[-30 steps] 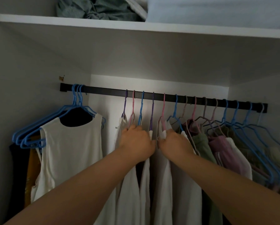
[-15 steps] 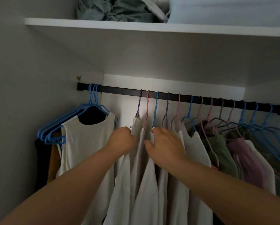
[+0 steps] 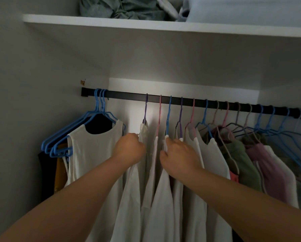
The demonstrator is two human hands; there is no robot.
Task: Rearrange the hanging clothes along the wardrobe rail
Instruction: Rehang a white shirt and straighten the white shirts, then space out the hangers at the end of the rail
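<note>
A black rail point(image 3: 128, 95) runs across the wardrobe with many coloured hangers on it. Several white garments point(image 3: 163, 198) hang in the middle. My left hand point(image 3: 129, 151) grips the shoulder of the leftmost white garment, the one on the purple hanger point(image 3: 145, 109). My right hand point(image 3: 178, 155) holds the white garment on the blue hanger point(image 3: 168, 116), fingers curled over its shoulder. A white sleeveless top point(image 3: 92, 154) hangs at the far left on blue hangers point(image 3: 99, 103), apart from the middle group.
Green point(image 3: 237, 154), pink point(image 3: 261, 158) and other garments crowd the right end of the rail. Dark and mustard clothes point(image 3: 59, 172) hang behind the sleeveless top by the left wall. A white shelf point(image 3: 111, 23) above carries folded fabric. A bare stretch of rail point(image 3: 127, 95) lies between the groups.
Both hands have shifted left within the white garments, from the middle hangers to the leftmost ones. The camera has panned so the rail sits further right in view.
</note>
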